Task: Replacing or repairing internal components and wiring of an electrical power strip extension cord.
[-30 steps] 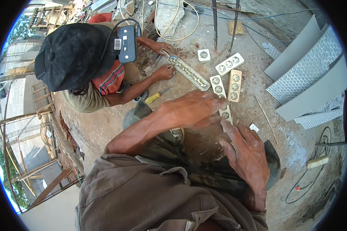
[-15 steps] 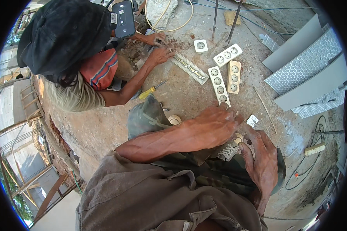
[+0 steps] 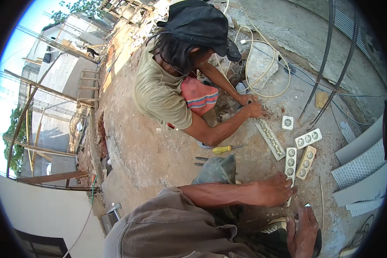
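Note:
My left hand point(image 3: 271, 190) reaches in with fingers curled together by the near end of a long white four-outlet power strip point(image 3: 290, 161). Whatever lies within its grip is hidden. Just below it is my right hand point(image 3: 303, 232), its thumb apart from bent fingers and nothing visible between them. A yellowed three-outlet strip point(image 3: 306, 162) lies beside the white one. Beyond them are a white three-outlet strip point(image 3: 308, 138) and a single square socket point(image 3: 287, 122). Across from me, a crouching co-worker's hands point(image 3: 253, 107) are at the far end of an opened strip housing point(image 3: 269, 139) with metal contacts showing.
A yellow-handled screwdriver point(image 3: 222, 149) lies on the concrete ground near my knee. Grey honeycomb-backed panels point(image 3: 361, 165) lean at the right. Dark metal bars point(image 3: 336, 81) stand at the far right, and a pale cable point(image 3: 284, 84) loops over rubble behind the co-worker.
My view has swung left and up, so the scene sits farther right and lower. The co-worker's head has lifted back from the opened housing. My hands remain close together near the strip.

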A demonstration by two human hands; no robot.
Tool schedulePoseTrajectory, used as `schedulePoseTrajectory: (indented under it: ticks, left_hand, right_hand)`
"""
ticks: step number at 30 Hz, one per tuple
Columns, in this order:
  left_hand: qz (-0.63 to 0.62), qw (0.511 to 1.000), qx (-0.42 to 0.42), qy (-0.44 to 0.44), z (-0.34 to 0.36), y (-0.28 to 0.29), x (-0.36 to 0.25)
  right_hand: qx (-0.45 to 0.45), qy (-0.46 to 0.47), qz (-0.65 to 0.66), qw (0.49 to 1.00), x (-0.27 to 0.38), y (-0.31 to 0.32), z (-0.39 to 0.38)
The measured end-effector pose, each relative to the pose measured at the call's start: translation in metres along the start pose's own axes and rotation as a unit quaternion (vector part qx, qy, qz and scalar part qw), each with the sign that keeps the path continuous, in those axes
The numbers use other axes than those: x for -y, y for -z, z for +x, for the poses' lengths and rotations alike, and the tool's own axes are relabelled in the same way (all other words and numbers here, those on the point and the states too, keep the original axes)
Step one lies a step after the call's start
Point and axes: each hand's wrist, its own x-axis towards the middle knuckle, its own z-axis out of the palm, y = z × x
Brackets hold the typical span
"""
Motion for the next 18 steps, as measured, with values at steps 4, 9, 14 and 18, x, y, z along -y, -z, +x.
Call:
schedulePoseTrajectory:
  ticks: [4,9,14,18]
  left_hand:
    - [-0.011,0.999,0.018,0.037,-0.004,-0.016,0.011]
    - [-0.041,0.987,0.125,0.086,0.003,0.005,0.01]
    - [-0.068,0.985,0.136,0.085,0.003,0.006,0.018]
    - [-0.062,0.991,0.108,0.04,0.0,-0.006,0.021]
  right_hand:
    - [0.015,0.125,-0.003,0.992,-0.007,0.0,0.02]
    - [0.045,0.123,0.047,0.99,-0.007,-0.004,0.042]
    - [0.057,0.109,0.016,0.992,-0.005,-0.011,0.052]
    - [0.051,0.051,-0.015,0.997,-0.003,-0.009,0.05]
